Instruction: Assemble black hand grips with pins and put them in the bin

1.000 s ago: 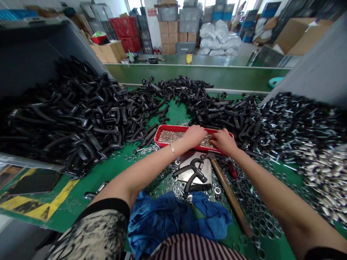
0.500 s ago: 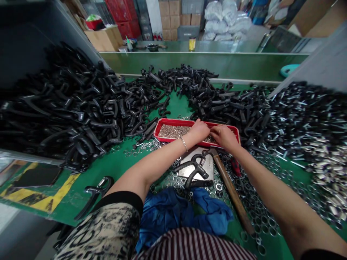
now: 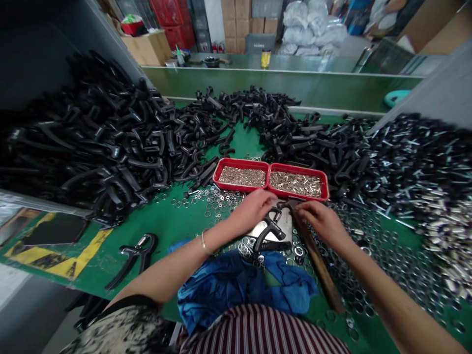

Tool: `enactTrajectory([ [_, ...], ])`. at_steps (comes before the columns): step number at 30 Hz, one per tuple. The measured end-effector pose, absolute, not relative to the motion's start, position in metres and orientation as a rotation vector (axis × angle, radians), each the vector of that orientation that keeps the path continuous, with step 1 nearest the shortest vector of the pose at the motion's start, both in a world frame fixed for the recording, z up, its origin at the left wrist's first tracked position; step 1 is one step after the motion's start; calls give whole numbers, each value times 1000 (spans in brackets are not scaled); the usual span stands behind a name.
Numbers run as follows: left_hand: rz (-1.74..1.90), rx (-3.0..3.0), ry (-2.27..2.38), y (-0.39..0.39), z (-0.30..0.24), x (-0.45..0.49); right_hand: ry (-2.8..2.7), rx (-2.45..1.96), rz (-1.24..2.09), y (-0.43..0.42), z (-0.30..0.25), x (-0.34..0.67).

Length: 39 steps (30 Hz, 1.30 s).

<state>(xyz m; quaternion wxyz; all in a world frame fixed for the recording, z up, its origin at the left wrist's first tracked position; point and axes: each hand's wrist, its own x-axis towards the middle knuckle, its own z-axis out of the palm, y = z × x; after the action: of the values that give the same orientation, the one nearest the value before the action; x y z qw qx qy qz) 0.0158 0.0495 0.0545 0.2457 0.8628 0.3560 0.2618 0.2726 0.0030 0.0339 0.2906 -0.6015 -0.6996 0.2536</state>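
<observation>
Stacked cartons [image 3: 236,24], red crates [image 3: 171,12] and white sacks [image 3: 313,29] fill the far background, beyond a green-fronted bench [image 3: 280,86]. On the nearer green work surface [image 3: 173,236], a large heap of black plastic handles [image 3: 106,147] covers the left side and curves along the far edge, while a mound of metal bolts [image 3: 413,162] sits at the right edge. Loose steel washers [image 3: 383,265] are scattered across the front right. A red two-compartment tray [image 3: 271,162] sits mid-surface, with small washers [image 3: 241,176] in its left compartment and short metal pins [image 3: 295,184] in its right. Just in front of the tray, the left hand [image 3: 252,211] is palm down and half-curled over a steel plate [image 3: 283,221], close to a black spring hand gripper [image 3: 269,236] lying on the plate; I cannot tell whether it grips anything. The right hand [image 3: 324,223] is also half-curled, its fingers [image 3: 306,209] at the head end of a wooden-handled hammer [image 3: 317,255], though whether they are closed on it is unclear. A second hand gripper [image 3: 134,255] lies at the left, and a crumpled blue cloth [image 3: 239,290] lies at the near edge.
</observation>
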Motion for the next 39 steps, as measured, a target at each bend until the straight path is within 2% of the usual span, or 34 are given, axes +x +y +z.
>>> enactTrajectory([
  [5,413,2570,871,-4,31,8,-1925,-1567,666,-15,23,253],
  [14,516,2392,772,22,36,6,-1877,-1753,675,12,25,238],
  [20,864,1695,925,6,52,-14,-2084,-1777,604,19,28,234],
  [24,954,1106,856,0,50,-27,-2283,-1834,433,22,37,224],
  [27,948,953,823,-1,46,-26,-2448,-1833,273,24,47,211],
  [31,917,1212,954,9,40,-9,-2607,-1803,156,17,58,208],
  [35,886,1772,1147,24,28,9,-2555,-2094,-60,-13,55,228],
  [39,805,2025,1269,28,17,16,-2457,-2322,19,-43,38,242],
])
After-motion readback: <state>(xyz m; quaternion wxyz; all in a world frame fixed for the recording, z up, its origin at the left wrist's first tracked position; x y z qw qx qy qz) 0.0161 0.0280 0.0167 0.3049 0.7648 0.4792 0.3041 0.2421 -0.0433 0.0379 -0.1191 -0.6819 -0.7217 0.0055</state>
